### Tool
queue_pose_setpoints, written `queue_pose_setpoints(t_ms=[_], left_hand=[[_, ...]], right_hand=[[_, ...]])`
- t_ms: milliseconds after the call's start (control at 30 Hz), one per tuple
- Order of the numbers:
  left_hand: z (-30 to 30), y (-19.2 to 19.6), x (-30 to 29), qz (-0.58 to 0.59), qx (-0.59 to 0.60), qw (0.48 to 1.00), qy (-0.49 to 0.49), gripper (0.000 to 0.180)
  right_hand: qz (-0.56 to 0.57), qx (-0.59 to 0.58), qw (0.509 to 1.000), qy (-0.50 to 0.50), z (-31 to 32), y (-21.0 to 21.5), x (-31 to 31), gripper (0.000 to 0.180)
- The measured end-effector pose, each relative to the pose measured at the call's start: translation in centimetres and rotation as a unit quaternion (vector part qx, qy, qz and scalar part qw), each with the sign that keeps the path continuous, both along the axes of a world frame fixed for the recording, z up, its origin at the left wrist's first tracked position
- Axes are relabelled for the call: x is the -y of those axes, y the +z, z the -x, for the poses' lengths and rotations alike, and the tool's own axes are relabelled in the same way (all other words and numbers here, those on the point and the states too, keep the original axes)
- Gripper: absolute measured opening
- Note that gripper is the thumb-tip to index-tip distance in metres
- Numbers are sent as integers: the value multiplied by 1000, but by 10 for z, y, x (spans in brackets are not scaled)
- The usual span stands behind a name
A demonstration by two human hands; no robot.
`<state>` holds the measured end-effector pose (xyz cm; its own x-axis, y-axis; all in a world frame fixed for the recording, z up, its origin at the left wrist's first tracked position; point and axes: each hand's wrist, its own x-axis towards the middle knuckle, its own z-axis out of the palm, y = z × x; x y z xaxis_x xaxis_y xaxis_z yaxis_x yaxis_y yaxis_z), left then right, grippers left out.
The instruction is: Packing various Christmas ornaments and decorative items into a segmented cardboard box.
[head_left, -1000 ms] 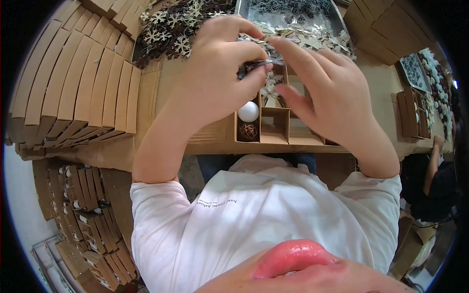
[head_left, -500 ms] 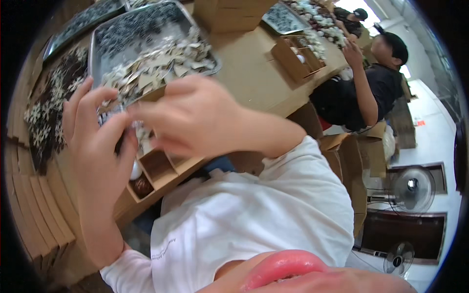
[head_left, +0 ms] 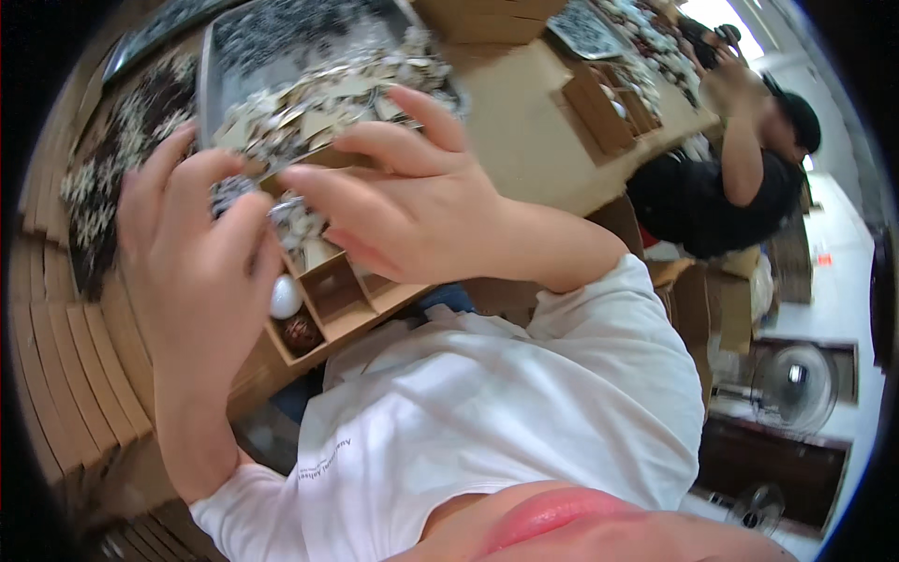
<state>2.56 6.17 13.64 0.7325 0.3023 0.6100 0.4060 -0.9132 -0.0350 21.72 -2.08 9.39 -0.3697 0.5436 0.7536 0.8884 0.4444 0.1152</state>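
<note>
My left hand (head_left: 201,248) is over the left part of a divided cardboard box (head_left: 351,323), thumb and fingers curved and apart. A silvery-grey piece (head_left: 229,192) shows between its thumb and forefinger; I cannot tell whether they touch it. My right hand (head_left: 403,197) hovers over the box with its fingers spread, holding nothing visible. Below its forefinger, white and silvery pieces (head_left: 298,223) fill one compartment. Nearer me, a white ball (head_left: 286,297) and a brown pine cone (head_left: 301,332) sit in the box. My hands hide its far compartments.
Beyond the hands stands a metal tray (head_left: 206,80) of pale flat pieces and grey ornaments. White snowflakes (head_left: 98,192) lie on dark material at left, above stacked cardboard (head_left: 75,375). Another divided box (head_left: 599,112) and a co-worker in black (head_left: 698,192) are at right.
My right hand has opened and its fingers have spread, drawing away from the left hand's fingertips. The whole view has shifted, so the box appears farther right and higher.
</note>
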Motion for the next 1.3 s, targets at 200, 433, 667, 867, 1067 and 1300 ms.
queue_pose_setpoints(t_ms=[200,433,667,867,1067,1300], left_hand=[[8,-4,-10,147,2,985,-94,14],[12,-41,-20,533,107,787,-291,14],[21,-34,5,619,143,746,-200,9],[11,-52,52,-40,-50,993,97,7],[16,-78,81,19,-50,995,86,27],[15,-109,91,117,81,989,34,55]], right_hand=[[9,-95,989,116,20,5,4,17],[-4,-172,932,320,31,7,-3,14],[-75,69,990,94,14,18,-9,24],[282,-67,951,109,14,-3,5,16],[446,-193,858,167,7,-33,0,18],[481,-85,861,141,10,-24,-15,26]])
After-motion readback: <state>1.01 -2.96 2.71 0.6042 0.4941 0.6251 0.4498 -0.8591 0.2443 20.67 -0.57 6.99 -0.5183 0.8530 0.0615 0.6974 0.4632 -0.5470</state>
